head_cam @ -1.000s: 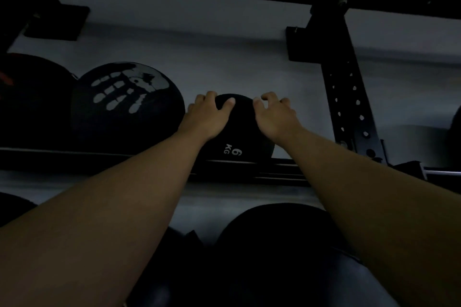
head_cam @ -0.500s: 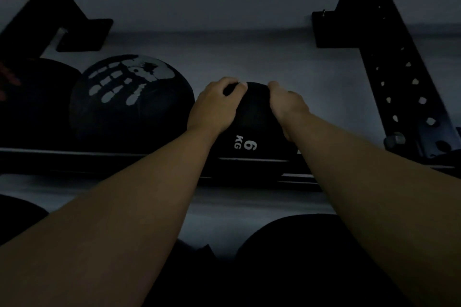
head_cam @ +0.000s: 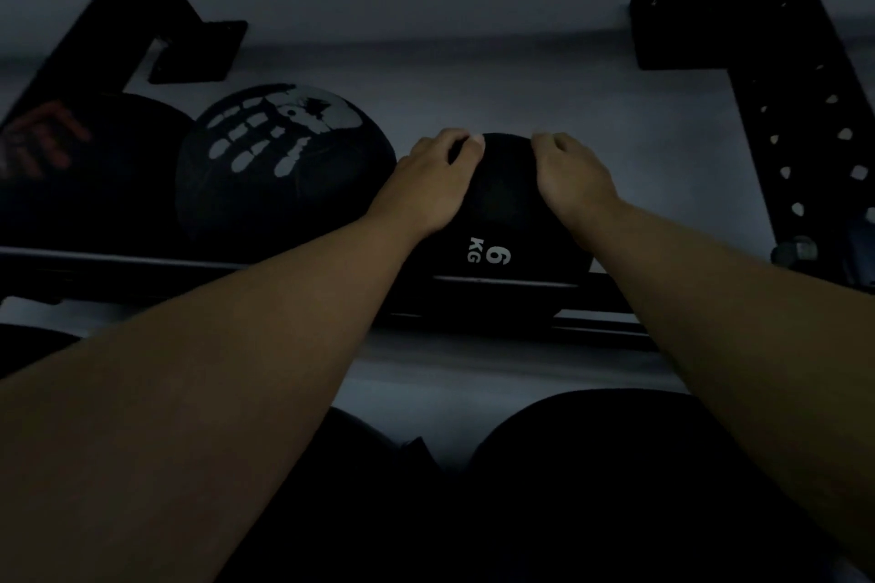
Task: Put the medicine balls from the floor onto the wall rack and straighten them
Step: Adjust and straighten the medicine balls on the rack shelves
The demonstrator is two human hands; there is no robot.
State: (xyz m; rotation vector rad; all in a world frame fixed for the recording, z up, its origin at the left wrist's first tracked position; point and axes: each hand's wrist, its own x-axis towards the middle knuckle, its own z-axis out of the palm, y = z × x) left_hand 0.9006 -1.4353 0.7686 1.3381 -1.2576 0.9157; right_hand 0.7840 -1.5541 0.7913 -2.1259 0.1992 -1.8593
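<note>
A small black medicine ball marked "6 KG" point(head_cam: 497, 213) sits on the wall rack's front rail point(head_cam: 142, 258). My left hand point(head_cam: 433, 182) grips its upper left side and my right hand point(head_cam: 570, 178) grips its upper right side, fingers curled over the top. To its left rests a larger black ball with a white handprint point(head_cam: 284, 170), touching or nearly touching my left hand. Further left lies another dark ball with a red print point(head_cam: 71, 166). The scene is very dim.
A black perforated upright point(head_cam: 795, 118) stands right of the 6 KG ball, leaving open rail between them. A black wall bracket point(head_cam: 189, 47) hangs at the upper left. Large dark balls point(head_cam: 615, 464) sit on the lower level beneath my arms.
The 6 KG label has turned slightly and now sits lower on the ball. My fingers have curled further over the top. The view has shifted a little to the left.
</note>
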